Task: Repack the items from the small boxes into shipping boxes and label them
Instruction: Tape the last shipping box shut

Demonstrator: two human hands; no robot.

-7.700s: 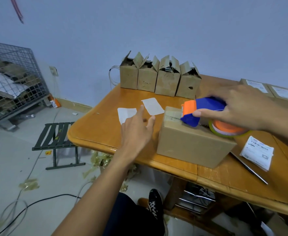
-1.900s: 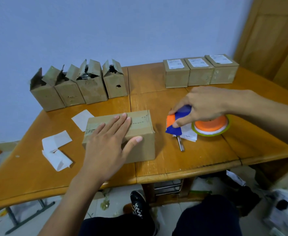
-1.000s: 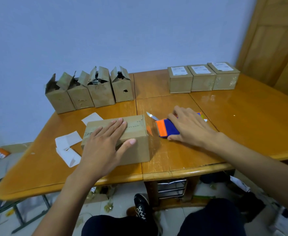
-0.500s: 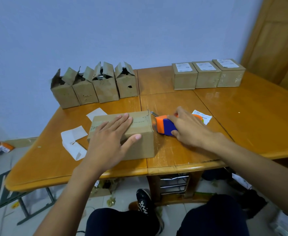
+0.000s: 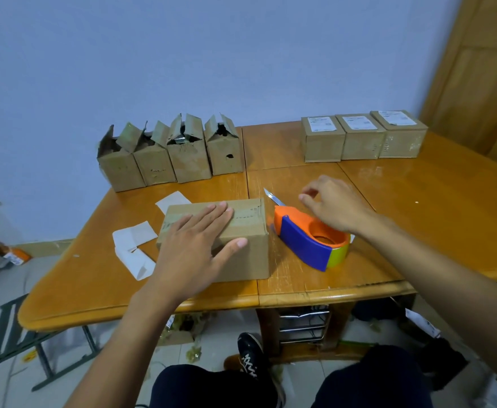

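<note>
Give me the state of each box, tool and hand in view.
Shipping box: closed, taped, no label visible.
Small boxes: four, flaps open.
Labelled boxes: three, closed.
Tape dispenser: lying on table, unheld.
Knife: blade exposed.
Left hand: flat on shipping box.
Right hand: loosely curled, empty.

On the counter [image 5: 417, 225], near its front edge, sits the shipping box [image 5: 247, 260], with the left hand [image 5: 194, 242] flat on its top. Just right of the box stands the tape dispenser [image 5: 306, 240], with the right hand [image 5: 335, 204] above it. A knife [image 5: 272, 197] lies just behind the dispenser. Paper slips [image 5: 132, 245] lie left of the box. At the back, four small boxes [image 5: 170, 160] stand in a row on the left and three closed boxes [image 5: 362, 139] on the right.
</note>
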